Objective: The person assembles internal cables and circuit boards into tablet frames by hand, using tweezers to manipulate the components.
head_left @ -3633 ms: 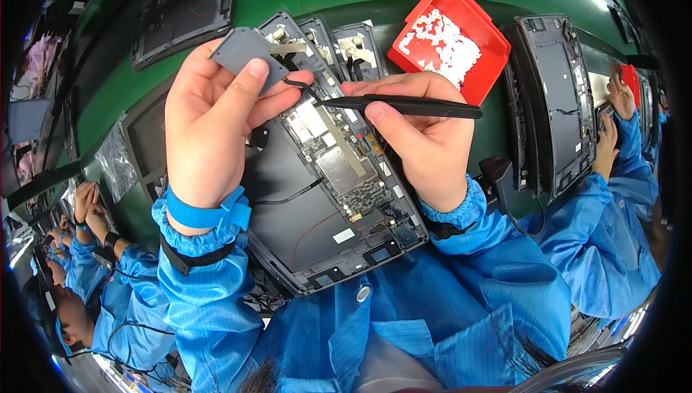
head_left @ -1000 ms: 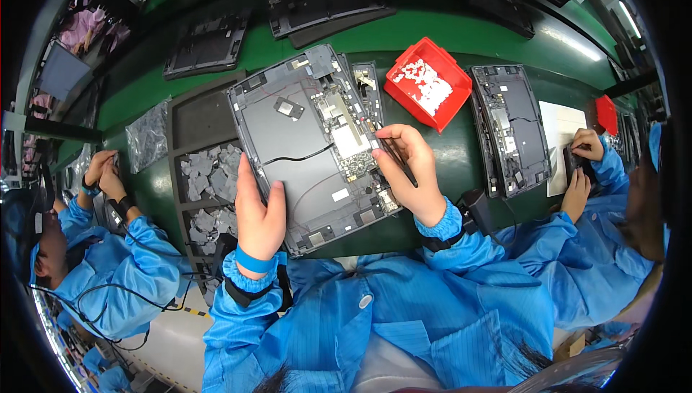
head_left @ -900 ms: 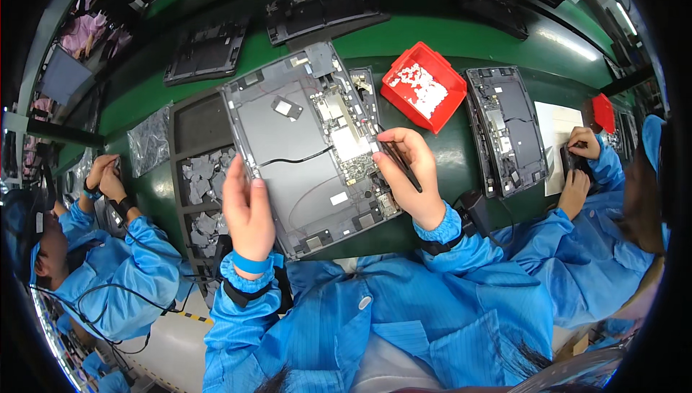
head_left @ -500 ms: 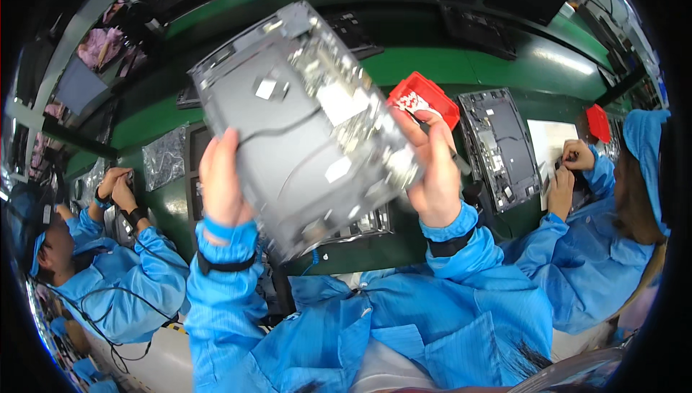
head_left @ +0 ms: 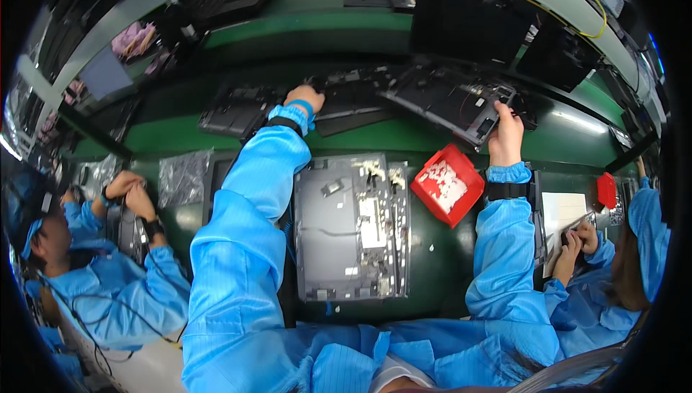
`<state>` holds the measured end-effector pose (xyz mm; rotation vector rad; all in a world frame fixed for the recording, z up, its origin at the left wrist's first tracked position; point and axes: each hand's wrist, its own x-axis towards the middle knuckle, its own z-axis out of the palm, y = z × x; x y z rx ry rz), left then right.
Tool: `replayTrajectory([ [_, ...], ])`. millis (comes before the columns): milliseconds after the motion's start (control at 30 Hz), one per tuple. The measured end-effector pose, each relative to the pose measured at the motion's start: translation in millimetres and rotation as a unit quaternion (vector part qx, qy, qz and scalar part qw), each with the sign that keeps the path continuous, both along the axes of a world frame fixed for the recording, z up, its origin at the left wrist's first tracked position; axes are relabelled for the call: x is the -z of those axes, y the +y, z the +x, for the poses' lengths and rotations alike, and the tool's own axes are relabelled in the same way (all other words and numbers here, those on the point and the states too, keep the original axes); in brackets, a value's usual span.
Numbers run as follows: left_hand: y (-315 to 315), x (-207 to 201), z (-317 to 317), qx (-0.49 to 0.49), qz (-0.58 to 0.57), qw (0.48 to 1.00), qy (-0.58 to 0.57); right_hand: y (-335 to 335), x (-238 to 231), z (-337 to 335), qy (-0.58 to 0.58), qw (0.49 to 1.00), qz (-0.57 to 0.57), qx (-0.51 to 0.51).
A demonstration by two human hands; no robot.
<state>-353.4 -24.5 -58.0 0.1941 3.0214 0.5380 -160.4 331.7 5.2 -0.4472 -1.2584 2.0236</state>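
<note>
- We find the left hand [head_left: 304, 97] stretched far forward toward 11 o'clock, resting on a dark open chassis [head_left: 346, 97] on the green conveyor belt [head_left: 216, 134]; its fingers are curled at the near edge of the unit, but we cannot tell whether they actually clamp it.
- We find the right hand [head_left: 507, 130] reaching toward 1 o'clock, fingers wrapped around the near corner of a second dark chassis [head_left: 450, 101], which sits tilted with that corner raised off the belt.
- Compared with half a second ago, both hands have left the grey open panel [head_left: 353, 227]. It was then held up and tilted between them; it now lies flat on the counter [head_left: 440, 278], directly ahead of the body between the two sleeves.
- The black stylus seen in the right hand 3.6 seconds ago is no longer in either hand; we cannot locate it.
- We judge that the grey panel has been set down as the current unit, and that work has shifted to the units on the belt.
- The red parts tray [head_left: 447, 184] stands just beside the panel at 3 o'clock, near the right sleeve.
- Co-workers in blue coats sit at far 9 o'clock and far 3 o'clock, hands on their own units.
</note>
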Motion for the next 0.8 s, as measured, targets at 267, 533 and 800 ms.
replayTrajectory([
  [267,-14.3,36.1,-41.9,-0.128,0.064,0.975,-0.172,28.7,20.4,-26.4,-0.065,0.998,-0.005,-0.016],
  [533,8.5,28.5,-43.2,-0.061,0.134,0.968,-0.203,48.0,9.2,-15.9,-0.075,0.997,-0.008,-0.008],
  [800,-116.7,134.9,-162.9,-0.067,0.253,0.962,-0.08,24.9,24.6,-35.6,-0.112,0.989,-0.052,-0.081],
])
